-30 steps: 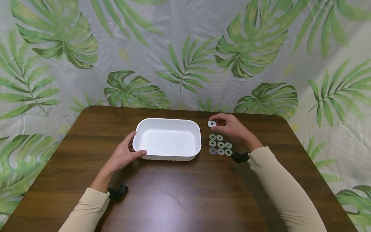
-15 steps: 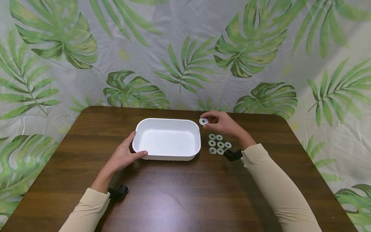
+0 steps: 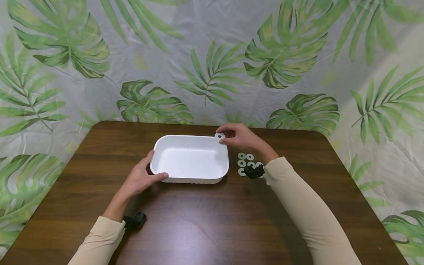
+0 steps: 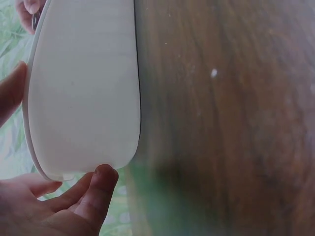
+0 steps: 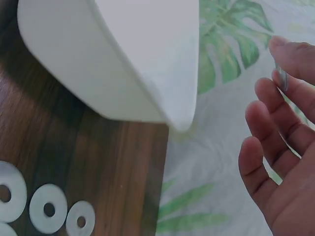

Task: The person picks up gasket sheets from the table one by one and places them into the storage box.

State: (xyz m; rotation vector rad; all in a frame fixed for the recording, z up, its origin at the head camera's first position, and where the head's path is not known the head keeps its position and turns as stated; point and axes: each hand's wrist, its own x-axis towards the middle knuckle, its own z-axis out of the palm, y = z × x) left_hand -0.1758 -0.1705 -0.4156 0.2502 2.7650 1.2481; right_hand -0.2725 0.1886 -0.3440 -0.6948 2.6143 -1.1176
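The two hands are apart, with the white tub (image 3: 188, 163) on the table (image 3: 198, 221) between them. The left hand (image 3: 140, 176) holds the tub's end, thumb against the near side, fingers round the end wall. The right hand (image 3: 241, 138) pinches a single washer (image 3: 216, 136) between thumb and forefinger by the tub's far corner. The loose washers (image 5: 37, 210) lie nearer the person than the right hand, partly hidden by its black wrist device (image 3: 254, 171).
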